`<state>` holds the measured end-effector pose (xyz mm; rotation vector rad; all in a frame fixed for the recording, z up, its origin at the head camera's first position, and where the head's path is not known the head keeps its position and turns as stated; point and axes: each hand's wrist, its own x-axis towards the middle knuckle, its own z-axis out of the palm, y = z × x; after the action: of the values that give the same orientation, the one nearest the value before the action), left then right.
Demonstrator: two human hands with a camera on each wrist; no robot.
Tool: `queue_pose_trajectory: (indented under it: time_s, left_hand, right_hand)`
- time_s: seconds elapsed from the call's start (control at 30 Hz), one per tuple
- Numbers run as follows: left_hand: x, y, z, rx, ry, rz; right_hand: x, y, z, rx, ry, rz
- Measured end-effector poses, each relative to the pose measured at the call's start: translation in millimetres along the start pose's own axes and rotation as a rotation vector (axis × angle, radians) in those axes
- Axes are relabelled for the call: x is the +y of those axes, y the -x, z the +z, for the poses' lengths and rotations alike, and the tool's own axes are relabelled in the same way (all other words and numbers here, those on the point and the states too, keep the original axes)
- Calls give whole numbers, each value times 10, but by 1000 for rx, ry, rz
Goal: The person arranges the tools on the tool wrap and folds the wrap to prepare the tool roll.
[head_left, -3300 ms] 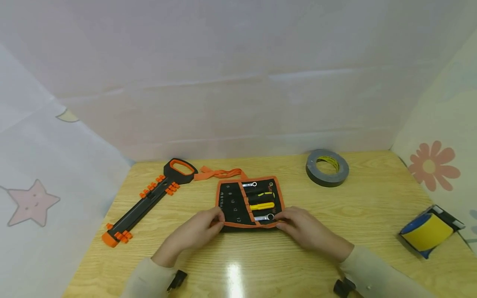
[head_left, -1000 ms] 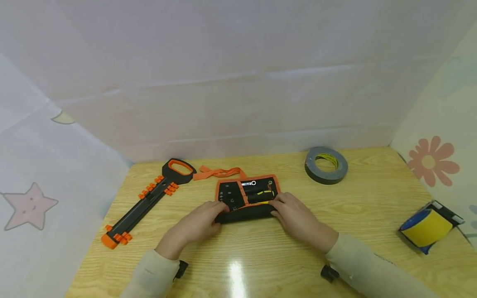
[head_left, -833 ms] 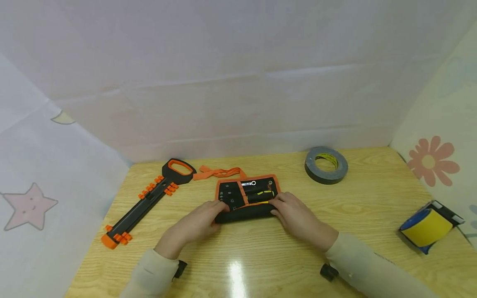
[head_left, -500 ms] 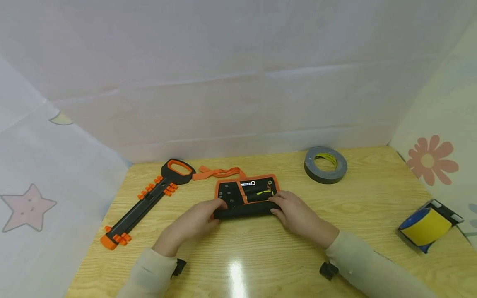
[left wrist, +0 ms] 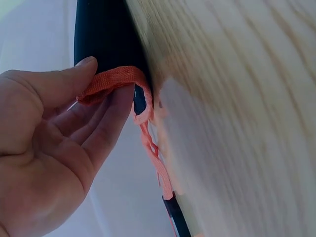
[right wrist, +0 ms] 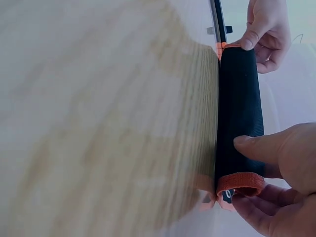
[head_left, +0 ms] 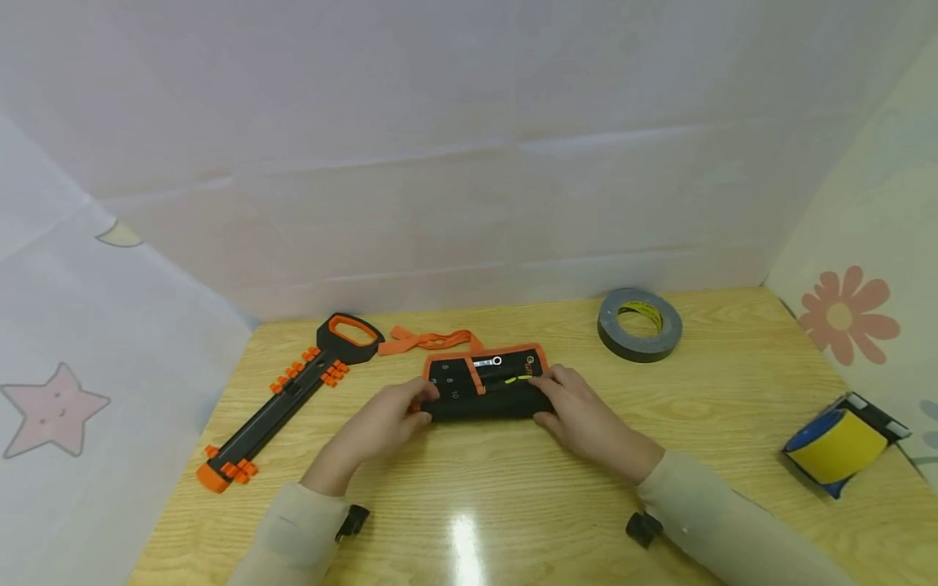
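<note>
A black tool roll (head_left: 484,403) with orange edging lies on the wooden table, its near part rolled up into a thick tube. Its far part lies flat, showing printed numbers, a small ring-ended wrench (head_left: 497,360) and a black handle with yellow marks (head_left: 516,380). My left hand (head_left: 381,423) grips the tube's left end, thumb on the outside and fingers at the orange edge (left wrist: 113,78) in the left wrist view. At the other end my right hand (head_left: 586,415) pinches the tube, thumb on the black cloth (right wrist: 242,98). An orange tie strap (head_left: 432,340) trails behind the roll.
To the left lies a long black rack (head_left: 271,415) with orange clips and a loop handle. A roll of grey tape (head_left: 611,338) lies at the back right. Farther right sits a yellow and blue object (head_left: 835,448) with a black part. Cloth-covered walls (head_left: 469,203) border the table.
Both hands have rolled the near edge of the tool roll away toward the back. The tube has grown thicker, covering the yellow handle and the nearer wrench.
</note>
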<state>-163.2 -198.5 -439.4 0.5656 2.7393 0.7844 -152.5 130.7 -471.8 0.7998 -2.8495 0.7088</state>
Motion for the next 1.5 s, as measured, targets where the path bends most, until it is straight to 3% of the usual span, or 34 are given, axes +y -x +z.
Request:
queue_pose_trajectory:
  time_s: [0.2, 0.37, 0.67, 0.87, 1.03, 1.3, 1.5]
  left_hand:
    - [-26, -40, 15, 51, 48, -45]
    - [-25, -86, 7, 65, 84, -74]
    - [-33, -153, -8, 82, 171, -168]
    - [-43, -193, -13, 83, 242, -229]
    - [-41, -232, -36, 110, 263, -224]
    - [-55, -254, -50, 149, 304, -233]
    - [-101, -224, -46, 111, 287, -213]
  right_hand:
    - [-8, -51, -33, 14, 26, -7]
    - [-8, -73, -47, 11, 59, -32]
    - [-11, -107, -53, -30, 30, 0]
    - [-4, -145, -40, 27, 86, -44]
    - [6, -181, -75, 45, 160, -92]
    - [-4, -278, -201, -29, 172, -93]
    - [29, -372, -266, -113, 146, -85]
